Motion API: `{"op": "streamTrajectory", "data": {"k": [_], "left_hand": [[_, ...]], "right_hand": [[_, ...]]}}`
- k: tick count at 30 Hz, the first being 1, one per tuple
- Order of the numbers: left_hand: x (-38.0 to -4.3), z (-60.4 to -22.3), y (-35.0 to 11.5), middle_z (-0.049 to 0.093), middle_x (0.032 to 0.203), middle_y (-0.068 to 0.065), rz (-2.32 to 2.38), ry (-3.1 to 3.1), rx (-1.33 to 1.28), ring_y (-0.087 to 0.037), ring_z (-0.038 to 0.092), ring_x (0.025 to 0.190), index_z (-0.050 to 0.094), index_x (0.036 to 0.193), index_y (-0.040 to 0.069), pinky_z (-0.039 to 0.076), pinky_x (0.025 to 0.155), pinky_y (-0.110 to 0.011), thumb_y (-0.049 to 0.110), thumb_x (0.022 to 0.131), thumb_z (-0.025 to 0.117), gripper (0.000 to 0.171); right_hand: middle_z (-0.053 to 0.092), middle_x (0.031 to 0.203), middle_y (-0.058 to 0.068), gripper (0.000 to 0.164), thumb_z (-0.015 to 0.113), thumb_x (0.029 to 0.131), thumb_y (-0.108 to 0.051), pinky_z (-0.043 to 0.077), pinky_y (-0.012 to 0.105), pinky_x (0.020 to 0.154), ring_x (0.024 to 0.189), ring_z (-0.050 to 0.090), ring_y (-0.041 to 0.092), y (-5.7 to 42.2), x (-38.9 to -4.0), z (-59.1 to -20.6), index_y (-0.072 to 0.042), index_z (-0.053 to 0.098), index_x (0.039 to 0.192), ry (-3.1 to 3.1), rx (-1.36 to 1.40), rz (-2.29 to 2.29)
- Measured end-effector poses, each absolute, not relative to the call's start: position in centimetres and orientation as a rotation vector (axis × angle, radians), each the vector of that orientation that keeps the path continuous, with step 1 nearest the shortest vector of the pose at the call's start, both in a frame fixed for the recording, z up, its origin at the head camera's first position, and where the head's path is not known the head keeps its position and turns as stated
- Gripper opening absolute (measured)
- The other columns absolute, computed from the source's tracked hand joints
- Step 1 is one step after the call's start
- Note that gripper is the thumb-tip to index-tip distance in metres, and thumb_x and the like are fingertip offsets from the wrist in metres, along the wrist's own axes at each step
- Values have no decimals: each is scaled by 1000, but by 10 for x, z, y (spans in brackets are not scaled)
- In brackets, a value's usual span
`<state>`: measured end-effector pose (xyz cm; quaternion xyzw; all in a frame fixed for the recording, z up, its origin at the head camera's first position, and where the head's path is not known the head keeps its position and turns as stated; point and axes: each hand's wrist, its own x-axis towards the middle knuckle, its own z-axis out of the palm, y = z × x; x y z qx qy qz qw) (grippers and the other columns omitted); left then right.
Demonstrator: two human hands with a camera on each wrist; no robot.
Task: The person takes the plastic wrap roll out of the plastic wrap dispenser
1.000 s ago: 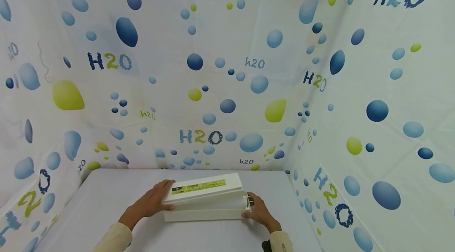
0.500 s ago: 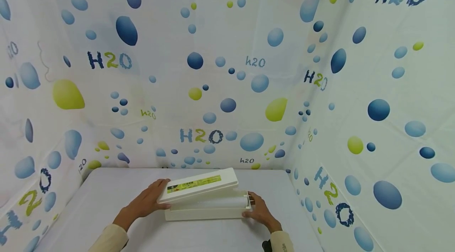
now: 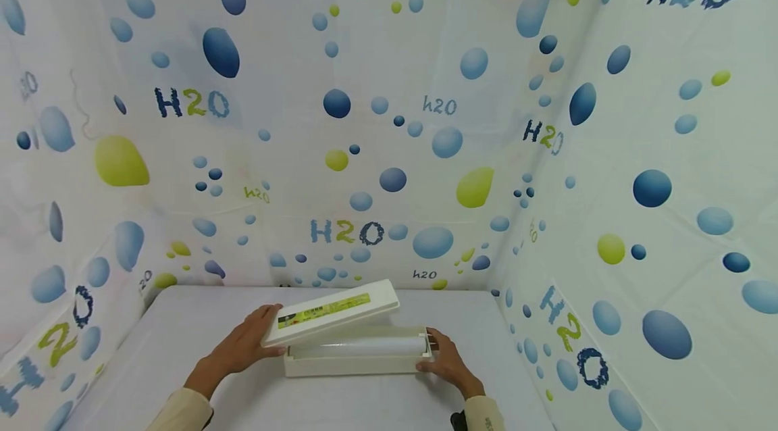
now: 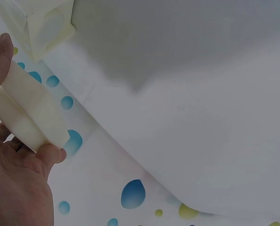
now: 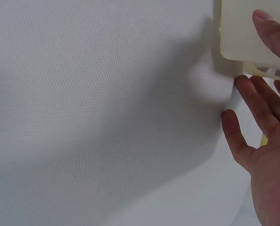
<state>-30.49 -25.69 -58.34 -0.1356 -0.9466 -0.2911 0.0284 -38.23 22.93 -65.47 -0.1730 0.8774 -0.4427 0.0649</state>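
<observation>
Lid, pinched at its left end by the left hand, slants over the box lying crosswise on the bench, the right hand gripping the box's right end.

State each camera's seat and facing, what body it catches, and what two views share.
Head: worn on the head, facing forward and down at a cream, oblong, plastic-looking lid tilted over a cream, oblong, plastic-looking box; left grip, right grip and beige cloth sleeves show.
Left wrist: on that wrist, facing the lid's held end; only left grip shows.
Right wrist: on that wrist, facing the box's end; only right grip shows.
Shared: head and left wrist, the lid.
</observation>
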Motion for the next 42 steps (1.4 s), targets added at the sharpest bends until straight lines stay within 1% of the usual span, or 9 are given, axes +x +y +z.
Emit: {"op": "streamTrajectory", "data": {"k": [5,11,16,22,32,37,42], "left_hand": [[-304,-583,-260,52,157,-26,-879,-2900,-407,-44,56,137,40,161,-4,49,110,-70,49,92,86,98],[-302,-586,-263,53,156,-25,-859,-2900,-386,-43,56,137,40,161,-4,49,111,-70,52,91,86,100],[-301,-590,-266,54,155,-25,-846,-2885,-376,-44,57,138,42,160,-4,48,112,-70,51,90,88,100],[-298,-590,-271,54,156,-26,-834,-2876,-352,-46,56,138,42,160,-4,49,110,-68,49,90,88,99],[-298,-591,-279,54,154,-30,-779,-2870,-324,-46,58,134,41,159,-5,52,106,-66,56,89,86,103],[-297,-588,-284,54,153,-31,-770,-2881,-287,-45,58,131,41,159,-6,51,106,-67,56,88,88,106],[-297,-587,-289,50,155,-34,-777,-2910,-234,-49,56,132,38,160,-7,50,106,-71,57,88,87,109]], "right_hand": [[63,147,32,88,91,82,-15,48,72,113,129,65,50,231,-383,-655,8,48,156,2647,-522,-1335],[64,145,33,88,92,82,-16,49,72,112,127,66,50,230,-381,-651,8,49,155,2644,-508,-1338],[64,145,32,87,92,82,-15,48,73,113,128,66,50,228,-379,-649,7,50,155,2641,-488,-1352],[65,144,32,87,91,80,-13,49,72,112,126,67,49,227,-379,-652,7,50,154,2660,-480,-1340],[64,144,33,87,91,81,-10,48,73,112,127,67,51,227,-378,-648,8,49,155,2672,-486,-1332],[65,144,33,88,92,81,-12,48,73,112,127,67,50,228,-377,-648,9,49,155,2660,-493,-1344],[65,143,33,88,92,81,-14,48,73,112,127,67,50,228,-377,-650,9,49,155,2662,-502,-1346]]}}
